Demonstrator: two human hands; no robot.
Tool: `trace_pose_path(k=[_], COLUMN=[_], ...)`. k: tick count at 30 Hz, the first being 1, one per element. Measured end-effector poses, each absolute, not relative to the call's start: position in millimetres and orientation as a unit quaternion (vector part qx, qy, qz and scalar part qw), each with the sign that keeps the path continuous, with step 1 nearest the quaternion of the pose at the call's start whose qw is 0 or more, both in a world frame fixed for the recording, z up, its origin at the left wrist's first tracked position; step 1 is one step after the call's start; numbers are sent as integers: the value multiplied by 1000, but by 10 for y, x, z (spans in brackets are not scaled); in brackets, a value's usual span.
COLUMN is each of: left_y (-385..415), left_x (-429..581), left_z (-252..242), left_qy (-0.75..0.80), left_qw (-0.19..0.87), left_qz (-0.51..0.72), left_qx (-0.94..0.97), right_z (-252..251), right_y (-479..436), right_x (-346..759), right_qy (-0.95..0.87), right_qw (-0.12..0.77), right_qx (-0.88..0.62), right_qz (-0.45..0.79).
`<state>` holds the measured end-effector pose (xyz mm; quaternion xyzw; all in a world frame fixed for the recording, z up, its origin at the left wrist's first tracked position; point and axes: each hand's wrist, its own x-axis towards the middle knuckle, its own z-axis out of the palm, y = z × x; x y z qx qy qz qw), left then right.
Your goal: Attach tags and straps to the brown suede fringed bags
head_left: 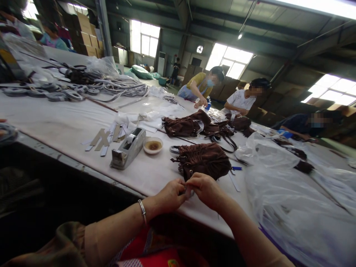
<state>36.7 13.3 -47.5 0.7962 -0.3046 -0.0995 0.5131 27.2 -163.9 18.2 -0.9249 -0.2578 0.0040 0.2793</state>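
Note:
Close together at the table's near edge, my left hand [172, 193] and my right hand [205, 188] both pinch a small whitish strip [189, 192]. Most of that strip is hidden by the fingers, so its kind is unclear. Just beyond my hands lies a gathered dark brown bag [205, 159] with metal eyelets and cords. A grey ring-shaped coil [174, 149] sits at its left end. To the left are a metal tape dispenser [129, 148] and a small white bowl [153, 145] with brownish contents.
Flat strips [101, 140] lie left of the dispenser. More brown bags [183, 126] rest farther back. Clear plastic sheeting [292, 200] covers the right side, near a blue pen [237, 168]. Coiled grey straps [119, 87] are piled back left. Several people work around the table.

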Motion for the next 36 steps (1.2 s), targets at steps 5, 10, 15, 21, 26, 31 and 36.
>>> trace_pose_path(k=[5,10,15,21,26,31,36], left_y=[137,120,122,136,114,96,100], left_x=[353,340,375,409,366,334,330], left_z=[-492,-550,-557,-507,-545,-581,-542], left_qy=[-313,-312,-295,-304,-320,-318,-320], left_qw=[506,506,500,478,485,487,478], left_qz=[-105,-94,-90,-85,-85,-85,-59], left_qx=[797,798,809,820,810,809,816], right_z=[168,138,-38,-126,-38,50,96], right_y=[-1653,-1653,-1592,-1633,-1697,-1660,-1613], right_x=[295,281,194,44,150,262,306], right_qy=[-286,-278,-327,-359,-306,-276,-259], right_qw=[256,238,106,187,318,296,244], right_qx=[-923,-931,-933,-904,-896,-914,-934], right_qz=[33,6,-110,-136,-46,23,44])
